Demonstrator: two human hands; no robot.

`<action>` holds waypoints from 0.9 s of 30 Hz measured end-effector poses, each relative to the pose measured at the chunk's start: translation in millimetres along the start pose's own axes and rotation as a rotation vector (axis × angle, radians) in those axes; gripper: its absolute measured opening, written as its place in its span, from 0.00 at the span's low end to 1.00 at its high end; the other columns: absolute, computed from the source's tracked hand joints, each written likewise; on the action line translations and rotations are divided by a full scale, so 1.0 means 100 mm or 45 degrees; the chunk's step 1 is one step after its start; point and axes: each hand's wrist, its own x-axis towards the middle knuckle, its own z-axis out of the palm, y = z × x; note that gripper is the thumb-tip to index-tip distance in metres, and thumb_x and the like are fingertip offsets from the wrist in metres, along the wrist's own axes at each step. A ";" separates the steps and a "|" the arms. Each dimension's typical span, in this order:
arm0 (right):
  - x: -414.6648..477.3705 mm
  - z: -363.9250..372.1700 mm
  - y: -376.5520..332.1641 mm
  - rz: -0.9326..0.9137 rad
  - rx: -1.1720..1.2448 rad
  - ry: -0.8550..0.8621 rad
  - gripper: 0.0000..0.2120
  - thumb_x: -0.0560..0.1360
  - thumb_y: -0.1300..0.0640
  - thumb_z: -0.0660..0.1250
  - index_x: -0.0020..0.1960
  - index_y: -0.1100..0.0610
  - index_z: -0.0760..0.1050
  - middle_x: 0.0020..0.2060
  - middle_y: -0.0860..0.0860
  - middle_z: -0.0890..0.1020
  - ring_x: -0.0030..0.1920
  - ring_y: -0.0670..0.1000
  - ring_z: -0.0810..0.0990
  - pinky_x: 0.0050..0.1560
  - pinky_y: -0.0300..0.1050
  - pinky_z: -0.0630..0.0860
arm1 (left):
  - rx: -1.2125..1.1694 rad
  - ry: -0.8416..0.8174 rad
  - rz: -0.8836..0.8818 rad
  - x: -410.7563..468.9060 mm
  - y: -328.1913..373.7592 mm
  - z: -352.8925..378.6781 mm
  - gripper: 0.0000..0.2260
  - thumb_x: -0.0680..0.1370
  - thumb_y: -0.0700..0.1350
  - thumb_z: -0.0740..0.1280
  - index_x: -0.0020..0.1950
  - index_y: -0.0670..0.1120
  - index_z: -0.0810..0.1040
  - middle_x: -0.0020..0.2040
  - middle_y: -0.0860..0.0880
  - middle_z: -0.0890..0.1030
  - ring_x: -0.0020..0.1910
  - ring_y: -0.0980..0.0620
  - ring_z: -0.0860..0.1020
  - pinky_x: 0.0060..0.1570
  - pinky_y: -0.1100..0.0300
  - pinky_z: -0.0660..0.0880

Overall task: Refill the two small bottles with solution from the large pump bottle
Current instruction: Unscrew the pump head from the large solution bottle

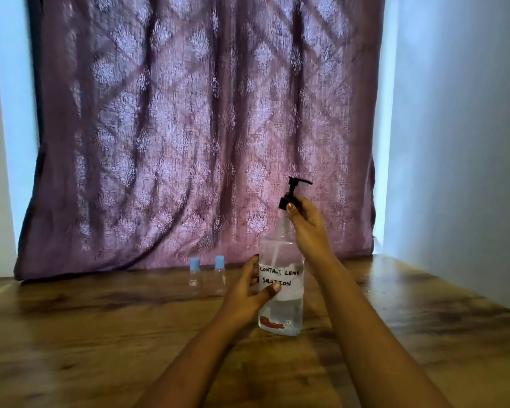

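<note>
The large pump bottle is standing upright on the wooden table. The left hand is wrapping around its labelled middle, thumb across the label. The right hand is pinching the black pump collar. Two small blue-capped bottles are standing behind, near the curtain, seemingly empty.

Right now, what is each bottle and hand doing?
Pump bottle: upright on the table, partly full, pump on.
Left small bottle: upright, blue cap on.
Right small bottle: upright, capped.
Left hand: gripping pump bottle's body.
Right hand: fingers on pump collar.
</note>
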 end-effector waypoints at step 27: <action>-0.68 0.66 -0.91 -1.172 -1.327 -0.231 0.17 0.73 0.58 0.67 0.58 0.43 0.70 0.55 0.41 0.79 0.57 0.48 0.74 0.58 0.48 0.53 | -0.196 0.668 -0.317 -0.51 0.56 -1.18 0.07 0.79 0.36 0.61 0.56 0.43 0.73 0.41 0.46 0.78 0.37 0.49 0.77 0.35 0.60 0.70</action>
